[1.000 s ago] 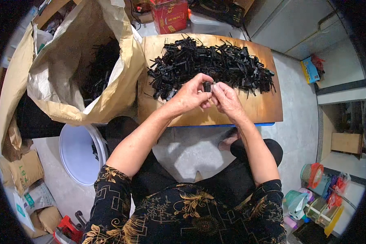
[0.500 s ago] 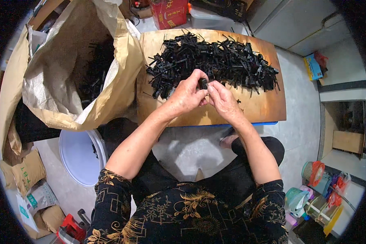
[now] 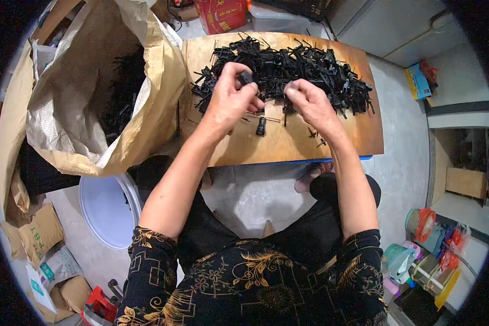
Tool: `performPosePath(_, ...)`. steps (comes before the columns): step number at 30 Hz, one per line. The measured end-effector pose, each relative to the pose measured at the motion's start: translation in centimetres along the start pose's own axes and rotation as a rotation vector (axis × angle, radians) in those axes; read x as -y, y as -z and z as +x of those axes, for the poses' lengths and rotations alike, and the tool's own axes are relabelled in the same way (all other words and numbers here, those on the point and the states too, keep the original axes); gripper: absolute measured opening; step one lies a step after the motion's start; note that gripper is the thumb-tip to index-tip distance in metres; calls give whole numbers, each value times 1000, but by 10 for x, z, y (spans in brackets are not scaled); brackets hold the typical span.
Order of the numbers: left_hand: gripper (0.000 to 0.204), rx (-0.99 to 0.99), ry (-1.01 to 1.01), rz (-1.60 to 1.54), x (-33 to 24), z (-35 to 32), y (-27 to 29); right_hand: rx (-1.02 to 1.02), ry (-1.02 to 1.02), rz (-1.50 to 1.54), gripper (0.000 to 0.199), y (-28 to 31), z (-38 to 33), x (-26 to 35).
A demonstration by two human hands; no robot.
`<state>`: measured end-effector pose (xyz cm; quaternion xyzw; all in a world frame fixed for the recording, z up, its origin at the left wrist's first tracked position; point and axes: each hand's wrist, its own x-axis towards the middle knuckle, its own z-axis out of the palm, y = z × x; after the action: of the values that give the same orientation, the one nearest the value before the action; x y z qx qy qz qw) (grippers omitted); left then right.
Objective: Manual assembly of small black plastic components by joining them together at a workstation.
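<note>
Pile (image 3: 328, 73) lies at twelve o'clock, likely for easy reach; left hand (image 3: 228, 100) grips black piece (image 3: 245, 78); right hand (image 3: 314, 107), cannot tell.

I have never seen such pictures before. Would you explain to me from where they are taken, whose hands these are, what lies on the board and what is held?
There is no machine here, only the wearer's bare left hand and right hand. Every picture comes from one wide camera on the wearer's head, looking down, so straight edges bend near the rim. On the wooden board lies a heap of small black parts, with a few loose pieces on the near side. The left hand holds a black piece. The right hand is at the heap's near edge; whether it grips something I cannot tell.
</note>
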<state>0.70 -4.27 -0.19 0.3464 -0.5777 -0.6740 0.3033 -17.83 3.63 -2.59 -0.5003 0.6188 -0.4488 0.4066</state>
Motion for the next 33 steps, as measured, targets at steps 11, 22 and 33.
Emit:
performPosePath(11, 17, -91, 339, -669, 14, -10, 21, 63, 101, -971, 20, -39, -19, -48)
performPosePath(22, 17, -91, 232, -123, 23, -23, 14, -29, 74, -819, 21, -39, -21, -63)
performPosePath(33, 67, -43, -450, 957, 35, -43, -26, 10, -471, 450, 26, -24, -41, -14)
